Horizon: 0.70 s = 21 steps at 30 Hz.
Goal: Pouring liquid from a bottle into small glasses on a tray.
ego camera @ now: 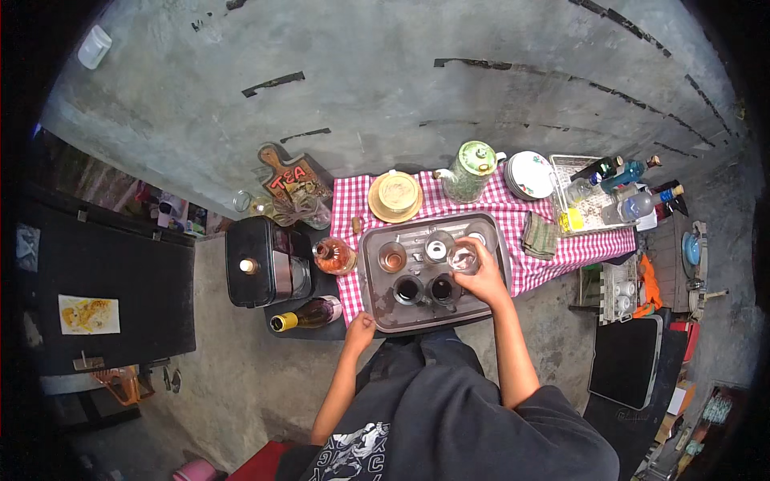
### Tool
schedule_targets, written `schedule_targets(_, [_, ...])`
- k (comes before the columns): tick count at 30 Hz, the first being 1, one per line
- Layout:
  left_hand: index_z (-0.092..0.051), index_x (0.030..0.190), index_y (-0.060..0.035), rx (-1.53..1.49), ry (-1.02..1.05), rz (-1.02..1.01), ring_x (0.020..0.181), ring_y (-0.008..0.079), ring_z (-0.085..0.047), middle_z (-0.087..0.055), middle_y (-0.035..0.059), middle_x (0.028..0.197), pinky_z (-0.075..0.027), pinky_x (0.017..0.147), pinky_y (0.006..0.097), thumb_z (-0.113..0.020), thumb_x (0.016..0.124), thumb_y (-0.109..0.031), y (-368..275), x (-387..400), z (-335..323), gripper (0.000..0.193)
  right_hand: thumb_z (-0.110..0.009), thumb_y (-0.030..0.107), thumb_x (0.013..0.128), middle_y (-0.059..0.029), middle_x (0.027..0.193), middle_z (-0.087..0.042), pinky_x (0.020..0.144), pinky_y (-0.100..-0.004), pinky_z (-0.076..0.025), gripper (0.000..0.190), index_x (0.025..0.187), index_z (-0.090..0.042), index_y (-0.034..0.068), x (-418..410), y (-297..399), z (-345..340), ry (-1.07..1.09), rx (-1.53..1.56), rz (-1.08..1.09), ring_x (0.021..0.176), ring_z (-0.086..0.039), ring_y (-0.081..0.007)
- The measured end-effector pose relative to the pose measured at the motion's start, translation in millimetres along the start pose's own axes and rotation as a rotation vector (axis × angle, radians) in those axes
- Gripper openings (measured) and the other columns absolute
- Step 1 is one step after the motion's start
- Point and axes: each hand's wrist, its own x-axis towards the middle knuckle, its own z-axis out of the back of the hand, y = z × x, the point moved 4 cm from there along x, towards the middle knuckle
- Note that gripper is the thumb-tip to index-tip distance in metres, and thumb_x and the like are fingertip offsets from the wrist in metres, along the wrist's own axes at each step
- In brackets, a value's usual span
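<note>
My right hand [486, 279] is closed round a clear drinking glass [464, 257] above the right part of a grey-brown plastic tray [433, 320]. On the tray stand a glass with amber liquid [393, 258], two glasses with dark contents [408, 290] [444, 288], a clear glass [439, 246] and another glass [480, 231] partly behind the held one. My left hand [361, 329], fingers curled, rests by the tray's lower left corner; whether it touches the tray cannot be told. An amber glass bottle [334, 256] stands left of the tray, and a dark wine bottle [308, 313] lies or leans below it.
A checkered cloth [577, 255] covers the table. Behind the tray are a yellow cup on a saucer [397, 193], a green lidded pitcher [469, 173] and stacked plates [531, 174]. Right are a folded cloth [540, 235] and a bottle basket [595, 228]; left, a black appliance [249, 262].
</note>
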Motion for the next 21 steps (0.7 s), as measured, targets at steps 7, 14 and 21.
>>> schedule_targets(7, [-0.061,0.092,-0.0042,0.051,-0.117,0.088,0.067,0.0152,-0.058,-0.062,0.0071,0.073,-0.047,0.064,0.0313,-0.064,0.085,-0.014,14,-41,16,0.013,-0.072,0.001,0.064,-0.0085,0.112,-0.061,0.096,-0.0319,-0.044,0.058,0.119,-0.056,0.004,27,-10,12,0.117,-0.038,0.044,0.109,-0.058,-0.0194])
schedule_targets(14, [-0.06,0.095,-0.0034,-0.044,-0.133,0.198,0.072,0.0186,-0.06,-0.063,0.0097,0.076,-0.048,0.068,0.0334,-0.062,0.085,-0.014,51,-71,15,0.014,-0.069,0.0,0.064,-0.008,0.111,-0.062,0.094,-0.0305,-0.045,0.059,0.122,-0.055,0.005,41,-31,6,0.259,0.002,0.038,0.106,-0.059,-0.0184])
schedule_targets(21, [-0.061,0.099,-0.0018,0.09,-0.091,0.357,0.084,0.0267,-0.064,-0.066,0.0141,0.088,-0.05,0.078,0.0373,-0.064,0.084,-0.02,86,-75,4,0.024,-0.069,-0.001,0.064,-0.0077,0.111,-0.062,0.095,-0.0301,-0.044,0.061,0.123,-0.054,0.005,50,-40,8,0.314,-0.024,0.066,0.106,-0.058,-0.0163])
